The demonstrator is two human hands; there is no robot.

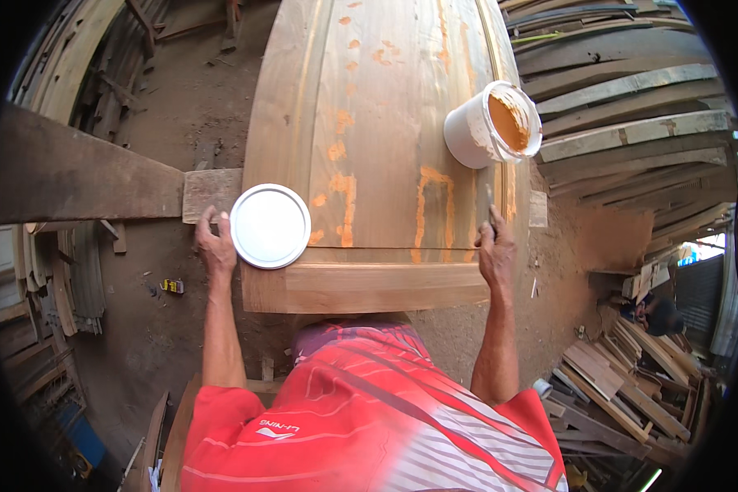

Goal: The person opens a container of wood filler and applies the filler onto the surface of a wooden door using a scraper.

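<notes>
A panelled wooden door [377, 283] lies before a worker in a red shirt [328, 418], its long axis running straight away from the torso and its short near edge crossing just ahead of the waist. Orange filler [343, 209] marks its face in patches and strips. The right hand [497, 252], over the door's right-hand side near the close end, grasps a slim tool [489, 197] whose long axis points away toward the far end. Just beyond the tool, near the door's right edge, sits a white bucket [465, 135] of orange filler, its mouth showing on the side toward that edge; whether it leans cannot be told. At the door's near left corner, a round white lid [271, 226] shows its flat face, its rim reaching slightly past the left edge. The left hand [216, 239] is at that rim with fingers bent; whether it grips cannot be told. Bare wood spans the door between lid and tool. A heavy beam [82, 170] runs toward the door's left edge; dirt floor [164, 271] borders both sides, with stacked timber [631, 123] well to the right. Both forearms reach forward, flanking the door's near end.
</notes>
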